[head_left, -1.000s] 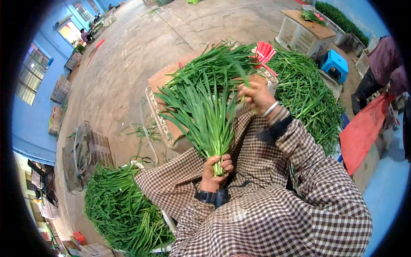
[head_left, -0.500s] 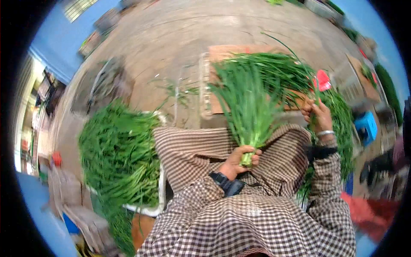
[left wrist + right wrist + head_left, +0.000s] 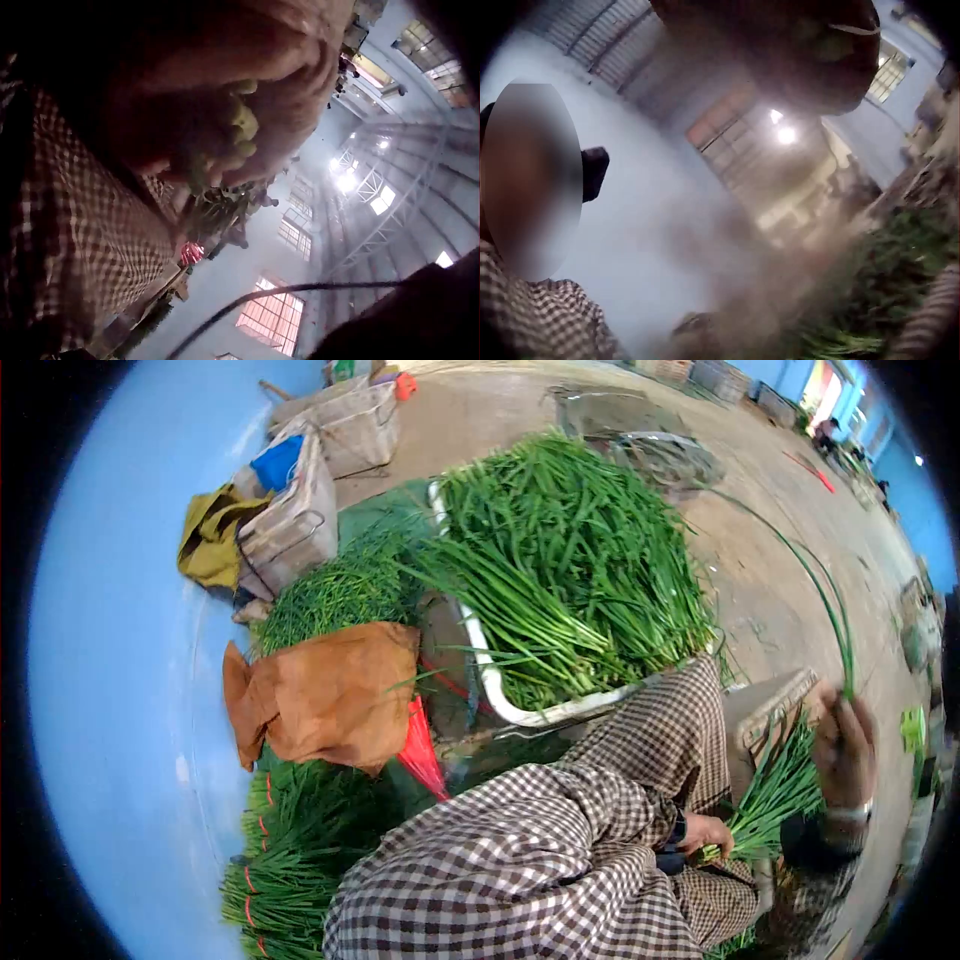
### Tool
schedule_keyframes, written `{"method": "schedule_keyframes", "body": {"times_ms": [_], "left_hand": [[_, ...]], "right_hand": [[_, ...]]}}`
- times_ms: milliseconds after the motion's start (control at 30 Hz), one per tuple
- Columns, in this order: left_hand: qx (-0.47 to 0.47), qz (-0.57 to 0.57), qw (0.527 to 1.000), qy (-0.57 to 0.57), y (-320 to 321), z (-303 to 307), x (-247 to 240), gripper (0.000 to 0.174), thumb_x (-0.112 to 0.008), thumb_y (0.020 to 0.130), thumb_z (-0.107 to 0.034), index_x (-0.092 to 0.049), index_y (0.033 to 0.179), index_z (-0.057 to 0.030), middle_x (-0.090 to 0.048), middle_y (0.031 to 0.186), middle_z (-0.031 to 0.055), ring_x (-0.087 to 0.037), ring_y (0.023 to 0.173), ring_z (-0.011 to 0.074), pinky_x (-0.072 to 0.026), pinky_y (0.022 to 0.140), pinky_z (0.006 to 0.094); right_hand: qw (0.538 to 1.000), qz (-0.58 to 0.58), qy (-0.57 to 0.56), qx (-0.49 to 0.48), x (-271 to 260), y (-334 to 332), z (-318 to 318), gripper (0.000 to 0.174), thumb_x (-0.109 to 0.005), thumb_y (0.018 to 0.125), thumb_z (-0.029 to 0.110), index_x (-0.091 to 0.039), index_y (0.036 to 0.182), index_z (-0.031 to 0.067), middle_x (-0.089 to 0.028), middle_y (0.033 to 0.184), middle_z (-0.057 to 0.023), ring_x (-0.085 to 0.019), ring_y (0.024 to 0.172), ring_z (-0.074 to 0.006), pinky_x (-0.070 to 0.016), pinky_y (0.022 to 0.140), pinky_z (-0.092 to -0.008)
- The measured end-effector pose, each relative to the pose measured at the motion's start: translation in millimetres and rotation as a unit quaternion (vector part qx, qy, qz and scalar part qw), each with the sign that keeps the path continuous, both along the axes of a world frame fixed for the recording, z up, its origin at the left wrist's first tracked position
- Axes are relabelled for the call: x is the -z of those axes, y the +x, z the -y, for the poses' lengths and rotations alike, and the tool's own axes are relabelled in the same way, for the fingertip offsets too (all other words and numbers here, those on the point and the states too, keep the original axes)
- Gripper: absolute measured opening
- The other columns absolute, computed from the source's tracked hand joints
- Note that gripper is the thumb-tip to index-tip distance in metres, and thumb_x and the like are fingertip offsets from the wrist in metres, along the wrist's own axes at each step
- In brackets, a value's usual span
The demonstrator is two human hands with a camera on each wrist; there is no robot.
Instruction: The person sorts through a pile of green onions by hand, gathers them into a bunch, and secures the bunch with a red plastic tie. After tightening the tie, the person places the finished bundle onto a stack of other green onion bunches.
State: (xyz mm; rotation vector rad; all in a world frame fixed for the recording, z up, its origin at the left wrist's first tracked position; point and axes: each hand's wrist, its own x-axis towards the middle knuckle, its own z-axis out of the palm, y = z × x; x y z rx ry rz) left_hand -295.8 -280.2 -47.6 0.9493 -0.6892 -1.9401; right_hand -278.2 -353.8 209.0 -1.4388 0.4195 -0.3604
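Note:
At the lower right of the head view, my left hand (image 3: 707,835) grips a bunch of garlic chives (image 3: 775,795) by the stalk ends, close above the lap. Pale cut ends (image 3: 244,124) poke out of that fist in the left wrist view. Farther right, my raised right hand (image 3: 845,755) pinches a few long chive leaves (image 3: 838,625), which arch up and to the left, apart from the bunch. In the right wrist view that hand is dark and blurred. A white tub (image 3: 500,705) heaped with loose chives (image 3: 590,560) stands beside the knee.
A brown cloth (image 3: 330,690) lies left of the tub, with red strips (image 3: 422,755) by it. Below are chive bundles (image 3: 250,895) tied with red bands. Crates (image 3: 290,525) stand along the blue wall (image 3: 110,660). Part of a board (image 3: 775,700) shows beyond the knee.
The head view has swung left, bringing the tub to the middle. The left hand keeps its grip on the bunch. The right hand has moved away from the bunch, holding long leaves.

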Motion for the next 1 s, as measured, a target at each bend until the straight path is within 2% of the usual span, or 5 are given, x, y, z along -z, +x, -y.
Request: {"method": "schedule_keyframes", "body": {"times_ms": [67, 100, 433, 700, 1000], "left_hand": [[-0.002, 0.004, 1.0, 0.003, -6, -1, 31, 0.025, -0.05, 0.088, -0.018, -0.056, 0.108, -0.0037, -0.038, 0.133, 0.013, -0.031, 0.042, 0.0196, -0.0386, 0.053, 0.0389], [-0.043, -0.062, 0.995, -0.068, -13, -1, 57, 0.026, -0.051, 0.086, -0.022, -0.057, 0.106, -0.0048, -0.044, 0.125, 0.0112, -0.037, 0.047, 0.017, -0.0385, 0.054, 0.0367], [-0.108, -0.143, 0.981, -0.082, -8, -33, 28, 0.026, -0.054, 0.083, -0.023, -0.059, 0.1, -0.0053, -0.056, 0.108, 0.007, -0.049, 0.062, 0.0132, -0.0396, 0.057, 0.033], [-0.129, 0.087, 0.908, -0.389, -4, -5, -4, 0.022, -0.052, 0.078, -0.007, -0.059, 0.099, -0.0054, -0.058, 0.099, 0.0115, -0.054, 0.082, 0.0209, -0.0449, 0.071, 0.0344], [-0.089, 0.199, 0.973, -0.081, -22, -1, -100, 0.041, -0.067, 0.068, -0.003, -0.054, 0.107, 0.0023, -0.062, 0.09, 0.0084, -0.059, 0.081, 0.0185, -0.0476, 0.072, 0.0318]], "right_hand": [[0.923, -0.004, -0.374, -0.096, -32, 74, -81, 0.023, -0.051, 0.089, 0.014, -0.057, 0.108, 0.0036, -0.057, 0.09, -0.0045, -0.048, 0.063, -0.0085, -0.0406, 0.049, -0.0203], [0.977, 0.003, -0.013, -0.214, -46, 118, -118, 0.026, -0.052, 0.089, 0.018, -0.057, 0.109, 0.0014, -0.057, 0.089, -0.0067, -0.056, 0.072, -0.0139, -0.0472, 0.062, -0.0238], [0.869, 0.076, -0.299, -0.386, -79, 85, -215, 0.043, -0.054, 0.085, 0.008, -0.041, 0.122, -0.0098, -0.055, 0.11, -0.024, -0.058, 0.099, -0.0247, -0.0457, 0.085, -0.0351], [0.988, -0.131, -0.082, 0.006, 5, -158, -44, 0.04, -0.06, 0.083, 0.03, -0.054, 0.098, -0.0067, -0.062, 0.086, -0.0154, -0.061, 0.073, -0.021, -0.0506, 0.064, -0.032], [0.949, -0.049, 0.212, 0.226, 167, -197, -21, 0.057, -0.056, 0.086, 0.04, -0.043, 0.121, -0.0025, -0.055, 0.113, -0.0157, -0.057, 0.099, -0.0253, -0.0491, 0.08, -0.0377]]}}
